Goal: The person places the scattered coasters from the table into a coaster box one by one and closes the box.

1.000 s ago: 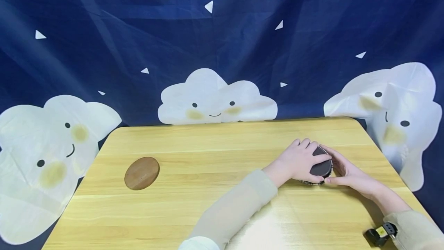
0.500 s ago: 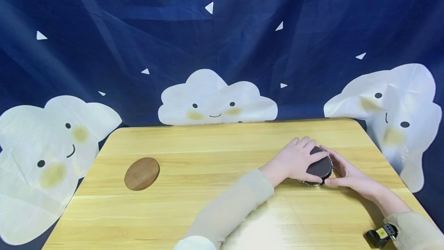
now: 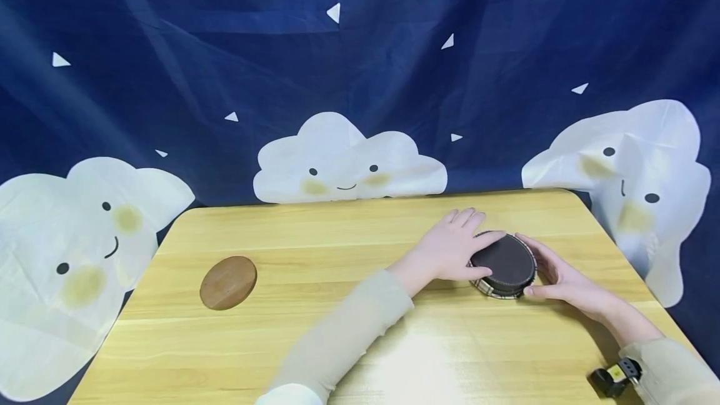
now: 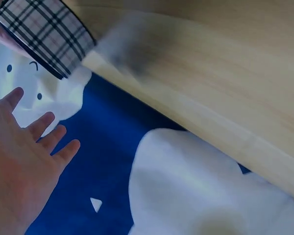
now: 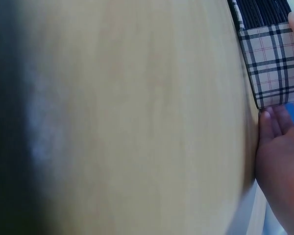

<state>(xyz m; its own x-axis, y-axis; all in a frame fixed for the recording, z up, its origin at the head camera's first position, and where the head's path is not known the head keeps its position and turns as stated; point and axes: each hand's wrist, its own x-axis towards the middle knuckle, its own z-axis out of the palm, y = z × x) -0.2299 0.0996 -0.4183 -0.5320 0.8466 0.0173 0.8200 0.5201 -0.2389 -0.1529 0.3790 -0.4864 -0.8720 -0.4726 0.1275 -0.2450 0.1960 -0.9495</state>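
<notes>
A round coaster holder (image 3: 504,259) with a dark top and a plaid side sits on the table, right of centre. In the right wrist view, dark stacked layers, apparently coasters (image 5: 262,12), show in an opening beside its plaid wall. My right hand (image 3: 568,281) holds the holder's right side, thumb in front and fingers behind. My left hand (image 3: 444,249) is at its left edge with spread fingers; the thumb and index finger lie over or close to the rim, and contact is unclear. In the left wrist view, the left hand (image 4: 22,166) is apart from the plaid wall.
A flat brown wooden disc (image 3: 228,283) lies on the left of the light wooden table (image 3: 337,311). Behind the table hangs a dark blue cloth (image 3: 281,67) with printed clouds. A small black camera (image 3: 614,379) is on the right wrist.
My left hand has drawn away leftward off the holder's top, baring most of the dark surface. The right hand stays at the holder's right side, and the disc has not moved.
</notes>
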